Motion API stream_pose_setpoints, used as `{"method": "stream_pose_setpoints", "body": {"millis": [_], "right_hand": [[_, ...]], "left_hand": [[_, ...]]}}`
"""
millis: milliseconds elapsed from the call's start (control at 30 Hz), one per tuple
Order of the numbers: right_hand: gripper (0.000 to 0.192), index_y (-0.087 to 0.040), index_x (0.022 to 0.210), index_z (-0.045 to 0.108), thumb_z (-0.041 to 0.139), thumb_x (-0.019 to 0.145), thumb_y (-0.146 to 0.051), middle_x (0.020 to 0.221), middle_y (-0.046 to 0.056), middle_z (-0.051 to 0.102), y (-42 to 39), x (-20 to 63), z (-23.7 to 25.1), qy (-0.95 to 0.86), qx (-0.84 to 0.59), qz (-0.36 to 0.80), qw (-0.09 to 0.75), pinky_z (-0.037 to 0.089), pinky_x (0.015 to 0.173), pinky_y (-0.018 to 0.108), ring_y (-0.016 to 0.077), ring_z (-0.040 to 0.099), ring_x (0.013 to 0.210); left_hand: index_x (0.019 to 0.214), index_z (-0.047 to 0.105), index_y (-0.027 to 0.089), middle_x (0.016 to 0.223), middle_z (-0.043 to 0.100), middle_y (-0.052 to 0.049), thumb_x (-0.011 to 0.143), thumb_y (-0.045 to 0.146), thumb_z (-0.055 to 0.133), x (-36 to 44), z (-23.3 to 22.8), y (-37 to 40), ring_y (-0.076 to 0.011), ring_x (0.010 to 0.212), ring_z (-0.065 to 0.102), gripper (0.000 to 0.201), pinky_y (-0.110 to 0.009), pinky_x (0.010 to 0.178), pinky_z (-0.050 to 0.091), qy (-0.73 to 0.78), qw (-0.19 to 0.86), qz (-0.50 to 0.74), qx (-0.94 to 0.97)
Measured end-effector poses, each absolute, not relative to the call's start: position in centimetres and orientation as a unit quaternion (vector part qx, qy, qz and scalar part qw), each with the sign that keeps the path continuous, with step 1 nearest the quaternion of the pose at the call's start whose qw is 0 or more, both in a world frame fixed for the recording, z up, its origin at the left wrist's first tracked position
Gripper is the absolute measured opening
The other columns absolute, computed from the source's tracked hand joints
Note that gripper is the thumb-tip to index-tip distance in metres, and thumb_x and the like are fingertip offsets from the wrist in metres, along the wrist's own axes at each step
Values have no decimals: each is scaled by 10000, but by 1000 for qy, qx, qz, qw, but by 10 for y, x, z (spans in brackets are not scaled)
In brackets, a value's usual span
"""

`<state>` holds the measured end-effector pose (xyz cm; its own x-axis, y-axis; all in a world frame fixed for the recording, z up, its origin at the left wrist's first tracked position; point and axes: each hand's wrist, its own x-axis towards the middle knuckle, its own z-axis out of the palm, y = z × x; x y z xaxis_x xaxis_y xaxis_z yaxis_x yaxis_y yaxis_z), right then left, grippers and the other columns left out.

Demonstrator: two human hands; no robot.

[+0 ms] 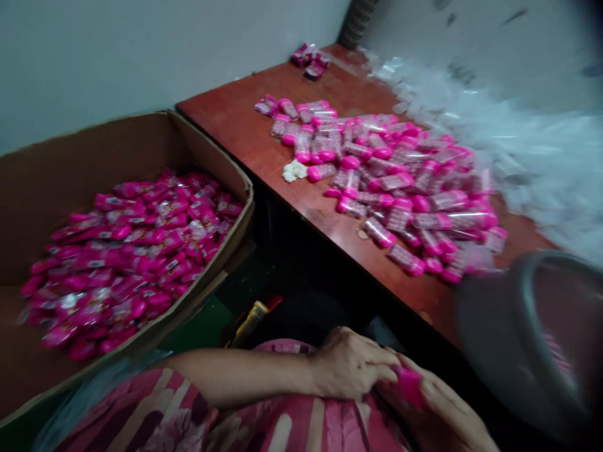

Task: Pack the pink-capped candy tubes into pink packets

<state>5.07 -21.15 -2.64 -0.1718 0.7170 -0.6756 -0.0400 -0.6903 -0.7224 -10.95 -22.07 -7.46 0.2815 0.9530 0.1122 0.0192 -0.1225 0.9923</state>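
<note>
Low in the head view, in front of my lap, my left hand (pixel 351 365) is closed, its fingertips pressed against a small bright pink plastic item (pixel 409 384). From the other side my right hand (pixel 445 405) grips the same item. Fingers cover much of it, and blur hides whether it is a cap alone or a capped tube. On the reddish table (pixel 226 113) ahead lies a heap of clear tubes with pink ends (pixel 396 182), with small pink pieces visible inside.
A cardboard box (pixel 127 132) at the left holds many pink wrapped packs (pixel 141 251). Clear plastic tubes (pixel 532 125) pile up at the table's right side. A grey tub (pixel 499 333) stands at the right. Several wrapped packs (pixel 311 59) and a whitish lump (pixel 294 171) lie on the table.
</note>
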Motion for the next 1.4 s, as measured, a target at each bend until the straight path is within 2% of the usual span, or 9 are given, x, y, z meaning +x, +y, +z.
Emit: {"method": "stream_pose_setpoints", "body": {"millis": [133,233,333,400,567,800,1000,1233,1400], "right_hand": [[254,-164,939,672,596,740,-304,928,99,680,-212,27,-24,-343,-571,668,333,508,759,417,262,635,831],[348,-170,1089,592,463,831,-365,1048,96,634,-204,25,-30,-461,-608,546,345,498,794,401,244,604,922],[402,-194,1233,453,388,866,-346,1177,98,556,-201,33,-39,-628,-616,365,305,431,897,415,230,528,1060],[480,-182,1294,357,435,844,-328,1251,117,484,-202,39,-43,-738,-577,228,265,383,945,434,240,455,1139],[716,-114,1335,235,555,750,-375,1256,184,428,-201,48,-47,-849,-502,24,164,431,889,459,294,416,1148],[579,-76,1217,380,515,667,-201,1075,170,522,-196,45,-50,-849,-490,0,198,475,803,399,270,496,996],[546,-82,1152,437,489,619,-190,962,136,566,-195,45,-41,-849,-491,28,195,480,747,379,250,530,886],[614,-116,1258,345,494,670,-212,1137,149,512,-184,67,-9,-838,-480,-34,257,407,880,422,260,472,1057],[534,-108,1232,396,477,713,-203,1119,127,544,-150,77,-7,-868,-438,-112,204,229,1018,454,249,421,1133]], "left_hand": [[787,671,136,738,643,-39,787,228,478,-107,-72,-219,-147,691,561,214,-240,665,416,424,570,490,505],[865,654,114,679,614,-27,779,252,491,-98,-71,-209,-126,592,517,230,-236,566,400,416,672,494,364],[916,646,106,681,608,-27,756,285,530,-89,-69,-203,-118,588,504,266,-236,571,399,403,705,502,297],[903,657,116,714,618,-34,742,288,551,-86,-68,-202,-123,629,514,259,-241,610,405,414,690,517,293],[939,658,129,735,627,-35,729,287,566,-84,-70,-200,-127,645,522,279,-240,617,410,426,685,519,284],[971,652,140,721,640,-28,750,283,546,-83,-71,-203,-146,658,550,284,-253,644,436,447,668,475,358],[1026,634,158,769,662,-27,750,337,549,-84,-73,-203,-174,715,578,339,-260,678,455,449,660,442,410],[1043,626,203,1030,646,-40,720,390,582,-78,-49,-181,-224,973,566,376,-310,859,439,395,697,451,393],[1015,636,195,1050,641,-65,660,456,624,-77,-62,-166,-247,954,588,441,-357,838,467,420,733,427,323]]}}
